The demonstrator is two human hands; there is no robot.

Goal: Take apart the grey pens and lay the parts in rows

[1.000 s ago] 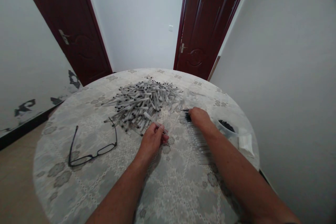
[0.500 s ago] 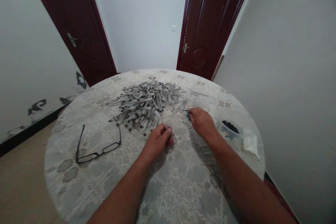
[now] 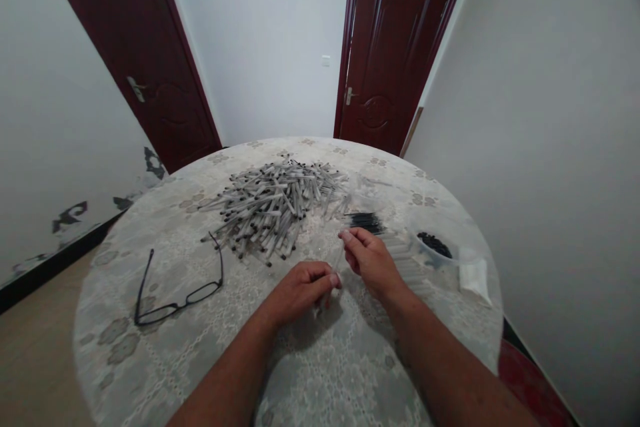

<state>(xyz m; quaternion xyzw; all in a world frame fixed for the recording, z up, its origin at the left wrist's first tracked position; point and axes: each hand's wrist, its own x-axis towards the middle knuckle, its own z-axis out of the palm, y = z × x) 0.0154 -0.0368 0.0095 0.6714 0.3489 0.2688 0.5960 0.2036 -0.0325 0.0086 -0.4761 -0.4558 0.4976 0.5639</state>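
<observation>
My left hand (image 3: 311, 288) is closed round a translucent pen barrel (image 3: 338, 259), which points up and away from it between the two hands. Just above and to the right, my right hand (image 3: 369, 259) is closed in a pinch at the barrel's upper end. It seems to hold a thin pen refill, mostly hidden by the fingers. Beyond the right hand lies a bunch of dark thin refills (image 3: 366, 221). Clear empty barrels (image 3: 403, 259) lie in a row partly behind the right wrist. A large heap of whitish pens with black ends (image 3: 270, 203) spreads beyond the left hand.
Black-framed glasses (image 3: 177, 307) lie unfolded at the left. On the right stand a clear bowl with small black caps (image 3: 434, 245) and a white packet (image 3: 475, 282). A patterned cloth covers the round table (image 3: 330, 373); walls and two doors surround it.
My right hand has left the dark refills and come left and nearer, up to the barrel. The left hand has drawn nearer, its barrel now beneath the right fingertips. The camera has shifted slightly.
</observation>
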